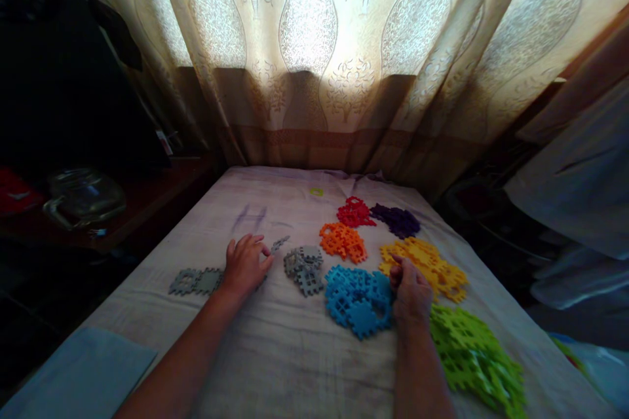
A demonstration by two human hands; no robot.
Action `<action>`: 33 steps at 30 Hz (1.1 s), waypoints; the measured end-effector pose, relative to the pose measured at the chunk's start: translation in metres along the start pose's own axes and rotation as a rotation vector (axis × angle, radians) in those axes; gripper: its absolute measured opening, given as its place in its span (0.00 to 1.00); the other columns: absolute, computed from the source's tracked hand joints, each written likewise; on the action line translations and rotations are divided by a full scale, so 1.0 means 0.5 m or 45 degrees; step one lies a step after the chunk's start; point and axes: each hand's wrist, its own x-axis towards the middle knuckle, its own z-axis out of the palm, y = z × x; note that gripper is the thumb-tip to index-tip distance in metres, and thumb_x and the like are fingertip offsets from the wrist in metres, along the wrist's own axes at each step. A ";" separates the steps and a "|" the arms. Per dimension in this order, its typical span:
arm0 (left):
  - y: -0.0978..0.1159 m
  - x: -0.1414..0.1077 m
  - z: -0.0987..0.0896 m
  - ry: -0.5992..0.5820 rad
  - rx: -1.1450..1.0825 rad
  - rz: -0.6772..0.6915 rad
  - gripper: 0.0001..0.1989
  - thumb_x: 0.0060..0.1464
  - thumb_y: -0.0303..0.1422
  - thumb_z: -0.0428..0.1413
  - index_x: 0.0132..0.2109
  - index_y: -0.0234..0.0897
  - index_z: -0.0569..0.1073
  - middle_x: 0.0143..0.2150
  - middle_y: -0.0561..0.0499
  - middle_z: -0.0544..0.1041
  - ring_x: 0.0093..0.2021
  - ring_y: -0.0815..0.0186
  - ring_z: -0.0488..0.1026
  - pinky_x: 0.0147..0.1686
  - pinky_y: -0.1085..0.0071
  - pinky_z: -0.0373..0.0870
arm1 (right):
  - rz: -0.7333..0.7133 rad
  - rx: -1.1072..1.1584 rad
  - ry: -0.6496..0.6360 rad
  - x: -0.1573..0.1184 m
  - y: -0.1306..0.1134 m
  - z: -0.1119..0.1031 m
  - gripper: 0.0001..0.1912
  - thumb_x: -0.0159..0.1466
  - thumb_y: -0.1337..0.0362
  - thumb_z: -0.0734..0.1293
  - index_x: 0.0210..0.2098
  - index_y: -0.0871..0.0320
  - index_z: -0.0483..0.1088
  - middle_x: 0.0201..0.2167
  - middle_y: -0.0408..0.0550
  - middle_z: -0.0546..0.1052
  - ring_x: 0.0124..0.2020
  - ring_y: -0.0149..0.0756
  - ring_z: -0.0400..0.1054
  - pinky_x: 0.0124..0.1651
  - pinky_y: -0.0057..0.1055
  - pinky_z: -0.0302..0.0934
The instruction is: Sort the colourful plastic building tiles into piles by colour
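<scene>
My left hand (246, 265) is low over the bed-like surface, palm down, fingers apart and holding nothing visible. To its left two grey interlocking tiles (196, 281) lie joined in a row; another grey piece, mostly hidden, shows under the hand. Just beyond its fingertips is a small grey piece (280, 243), seen nearly edge-on. A pile of grey tiles (304, 268) lies to the right. My right hand (411, 291) is curled between the blue tile pile (358, 301) and the yellow tile pile (425, 265). Whatever its fingers hold, if anything, is hidden.
Farther back lie orange tiles (343, 241), red tiles (354, 213), purple tiles (397, 220) and one lime piece (316, 192). Green tiles (476, 360) are heaped beside my right forearm. A pale blue cloth (83, 373) lies front left; a glass jug (86, 196) stands on a side table.
</scene>
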 end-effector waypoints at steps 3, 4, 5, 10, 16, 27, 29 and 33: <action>0.028 0.017 0.010 -0.091 -0.007 0.009 0.05 0.54 0.36 0.57 0.36 0.42 0.76 0.60 0.48 0.72 0.65 0.52 0.60 0.65 0.47 0.46 | 0.020 0.025 0.008 -0.001 -0.002 0.001 0.22 0.50 0.46 0.69 0.32 0.60 0.75 0.18 0.36 0.67 0.19 0.25 0.57 0.22 0.25 0.51; 0.034 0.019 0.015 -0.110 -0.007 0.018 0.05 0.54 0.36 0.57 0.36 0.42 0.76 0.60 0.47 0.72 0.65 0.52 0.59 0.65 0.47 0.45 | 0.025 0.029 0.010 -0.001 -0.004 0.001 0.22 0.50 0.46 0.70 0.32 0.60 0.75 0.18 0.36 0.67 0.19 0.25 0.57 0.21 0.24 0.50; 0.038 0.020 0.021 -0.121 -0.008 0.034 0.05 0.54 0.36 0.57 0.37 0.42 0.76 0.60 0.48 0.72 0.66 0.52 0.59 0.65 0.47 0.45 | 0.030 0.030 0.012 -0.002 -0.005 0.001 0.23 0.49 0.46 0.70 0.32 0.60 0.75 0.18 0.36 0.67 0.19 0.25 0.57 0.21 0.24 0.50; 0.009 0.004 0.031 -0.065 0.027 0.089 0.09 0.57 0.35 0.54 0.42 0.45 0.77 0.58 0.51 0.74 0.64 0.57 0.63 0.64 0.52 0.50 | 0.028 0.023 0.003 -0.002 -0.006 -0.001 0.24 0.49 0.45 0.70 0.33 0.60 0.75 0.17 0.35 0.67 0.19 0.25 0.56 0.21 0.24 0.50; -0.076 0.002 -0.016 -0.006 0.133 -0.032 0.12 0.56 0.34 0.52 0.46 0.42 0.75 0.54 0.46 0.76 0.58 0.56 0.69 0.61 0.55 0.56 | 0.013 -0.032 -0.006 -0.002 -0.003 -0.001 0.24 0.50 0.45 0.70 0.33 0.60 0.75 0.18 0.37 0.68 0.19 0.26 0.58 0.22 0.25 0.52; -0.090 0.027 -0.029 -0.137 0.090 -0.118 0.26 0.53 0.40 0.55 0.57 0.34 0.70 0.57 0.39 0.73 0.57 0.53 0.70 0.56 0.61 0.63 | 0.018 -0.036 0.016 -0.006 -0.009 0.001 0.22 0.50 0.46 0.69 0.32 0.60 0.75 0.18 0.36 0.67 0.20 0.26 0.57 0.22 0.25 0.51; -0.072 0.031 -0.024 -0.133 0.029 -0.086 0.27 0.55 0.41 0.54 0.59 0.34 0.68 0.59 0.40 0.72 0.58 0.55 0.69 0.57 0.63 0.63 | 0.009 -0.047 0.015 -0.006 -0.008 0.001 0.22 0.50 0.46 0.69 0.33 0.59 0.75 0.18 0.36 0.67 0.19 0.26 0.57 0.22 0.25 0.52; -0.025 0.036 0.003 -0.137 -0.104 0.005 0.27 0.55 0.43 0.55 0.59 0.37 0.69 0.59 0.44 0.73 0.57 0.58 0.70 0.56 0.66 0.64 | -0.004 -0.045 0.000 -0.006 -0.006 -0.001 0.21 0.52 0.47 0.68 0.33 0.59 0.75 0.18 0.36 0.68 0.20 0.26 0.58 0.22 0.25 0.52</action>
